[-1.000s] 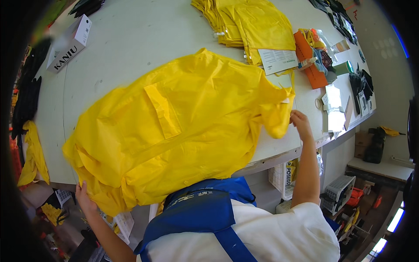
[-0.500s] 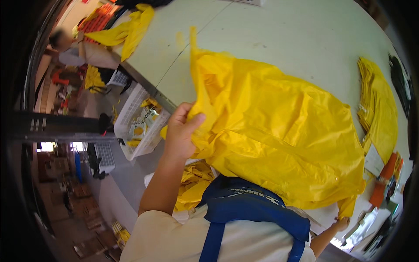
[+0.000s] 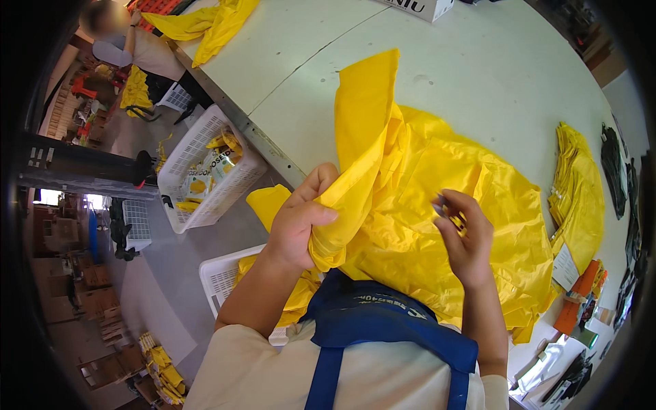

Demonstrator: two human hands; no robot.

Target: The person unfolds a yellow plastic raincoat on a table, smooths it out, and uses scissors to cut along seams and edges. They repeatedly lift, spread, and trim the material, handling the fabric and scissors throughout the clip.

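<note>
A large yellow plastic garment lies crumpled on the white table, part of it lifted toward me. My left hand grips a bunched sleeve-like fold of it at the table's near edge. My right hand hovers over the middle of the garment with fingers pinched on its fabric. I wear a blue apron over a white shirt.
A stack of folded yellow garments lies at the right, with orange and dark items beyond. White baskets stand on the floor at left. Another yellow garment lies at the far table corner, where another person works.
The view has swung left. My right hand has come up from the table edge onto the garment. My left hand has gathered the fold more tightly and raised it.
</note>
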